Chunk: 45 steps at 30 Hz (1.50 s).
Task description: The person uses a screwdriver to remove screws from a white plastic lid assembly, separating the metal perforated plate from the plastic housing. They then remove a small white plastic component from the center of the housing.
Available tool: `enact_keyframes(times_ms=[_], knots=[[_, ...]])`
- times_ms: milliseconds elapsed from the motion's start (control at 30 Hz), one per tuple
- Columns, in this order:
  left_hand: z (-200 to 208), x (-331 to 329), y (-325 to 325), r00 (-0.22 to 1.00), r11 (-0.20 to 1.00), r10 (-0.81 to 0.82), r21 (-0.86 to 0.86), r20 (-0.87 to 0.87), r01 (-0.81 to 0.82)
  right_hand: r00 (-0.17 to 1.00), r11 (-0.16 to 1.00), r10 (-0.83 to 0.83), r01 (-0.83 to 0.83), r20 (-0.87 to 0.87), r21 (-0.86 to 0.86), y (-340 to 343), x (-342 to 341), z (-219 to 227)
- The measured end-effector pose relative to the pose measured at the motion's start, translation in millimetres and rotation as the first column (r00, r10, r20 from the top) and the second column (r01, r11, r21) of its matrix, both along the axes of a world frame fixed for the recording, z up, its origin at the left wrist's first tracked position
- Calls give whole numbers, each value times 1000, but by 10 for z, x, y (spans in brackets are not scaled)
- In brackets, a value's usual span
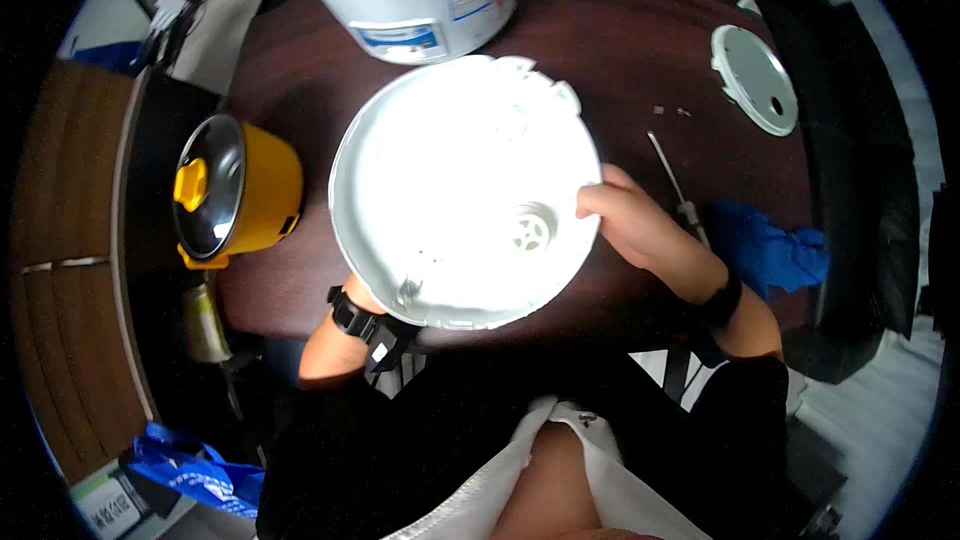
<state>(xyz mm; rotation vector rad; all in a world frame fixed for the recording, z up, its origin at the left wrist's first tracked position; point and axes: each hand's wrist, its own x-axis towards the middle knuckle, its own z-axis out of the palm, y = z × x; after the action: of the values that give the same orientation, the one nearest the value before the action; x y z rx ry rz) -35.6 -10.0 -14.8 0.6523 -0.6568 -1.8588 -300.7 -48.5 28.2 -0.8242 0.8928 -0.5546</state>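
A large round white plastic lid shell (450, 200) is held above the table, its hollow side facing me. A round spoked vent piece (531, 230) sits in its lower right part, and a hinge-like notched edge shows at the top right. My right hand (636, 225) is closed on the shell's right rim, thumb on the inner face and fingers behind. My left hand (362, 293) reaches under the lower left rim; its fingers are hidden behind the shell. The white rice cooker body (415, 10) stands just beyond the shell, open at the top.
On the dark table (610, 60) lie a screwdriver (680, 190), a blue cloth (775, 248), a pale round cover (757, 80) and several tiny parts. A yellow pot (268, 190) with a glass lid stands at left. A blue bag (195, 470) is low at left.
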Motion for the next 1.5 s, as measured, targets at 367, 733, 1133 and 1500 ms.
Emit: enact_keyframes(times_ms=[367, 733, 1133, 1500], knots=[[-236, -123, -214, 984, 997, -60, -42, 165, 68, 779, 787, -176, -256, -602, -561, -362, -351, 29], [-292, 52, -210, 979, 998, -41, -33, 199, 48, 232, 881, -219, -370, -948, -294, -1109, -1334, -36], [-312, -66, -244, 983, 993, -59, -94, 173, 76, 204, 702, -357, -585, -912, -406, -1106, -1404, -98], [-341, -86, -245, 982, 989, -59, -121, 180, 82, 855, 793, 82, -367, -513, -485, -716, 98, 437]])
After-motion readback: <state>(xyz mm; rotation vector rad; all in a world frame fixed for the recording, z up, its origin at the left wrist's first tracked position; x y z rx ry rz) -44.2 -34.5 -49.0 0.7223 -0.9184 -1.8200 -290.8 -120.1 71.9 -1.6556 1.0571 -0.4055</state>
